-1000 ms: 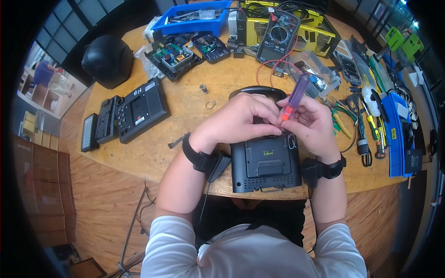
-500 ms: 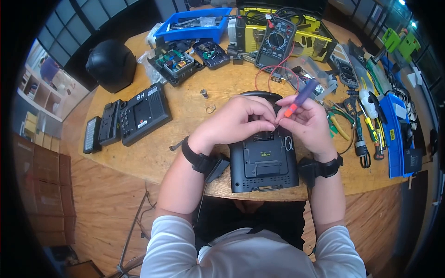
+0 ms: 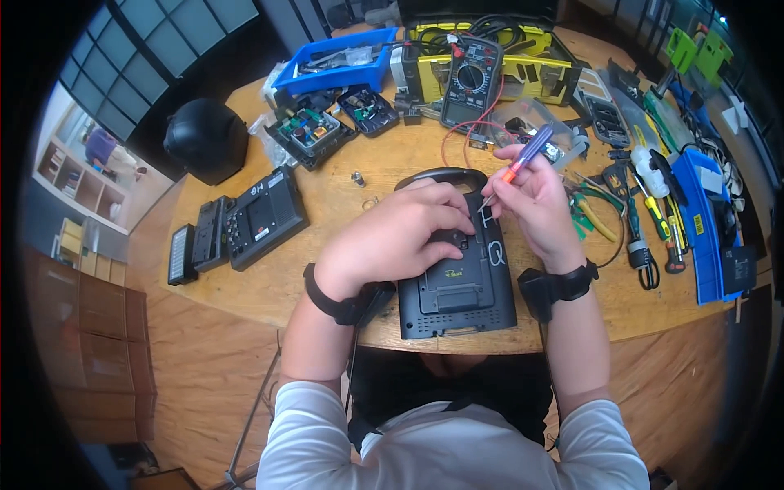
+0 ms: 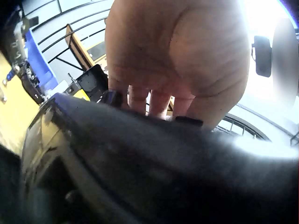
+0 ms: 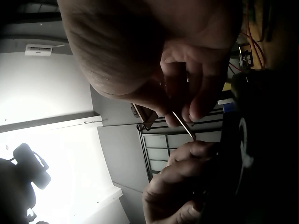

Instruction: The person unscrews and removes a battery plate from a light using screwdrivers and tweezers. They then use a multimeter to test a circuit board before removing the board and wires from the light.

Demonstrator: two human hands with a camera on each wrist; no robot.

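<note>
Gripped between right thumb and fingers, a screwdriver (image 3: 534, 147) leaned from the right hand (image 3: 533, 192) in the head view, its purple handle toward one o'clock and its shaft toward seven, over the lettered margin of a black device (image 3: 457, 302). That device lay on the table (image 3: 351, 282) at its near edge, directly before the person, carrying handle at twelve. The left hand (image 3: 392, 229) rested across its back from nine o'clock, thumb and forefinger bent beside a small black fitting; whether they pinched anything I could not tell. Out from the device, a ring (image 3: 371, 202) lay at ten o'clock and a second black unit (image 3: 269, 216) between nine and ten. A multimeter (image 3: 472, 82) stood at twelve against a yellow toolbox (image 3: 531, 80), with a blue bin (image 3: 298, 79) at eleven and a blue tray (image 3: 709, 220) near three.

From the left wrist, the palm filled twelve o'clock, fingers reaching down behind a dark, blurred surface that hid their tips.

From the right wrist, the shaft slanted toward five o'clock, its end at the left forefinger; contact was unclear. White marking showed on the dark device at three.
</note>
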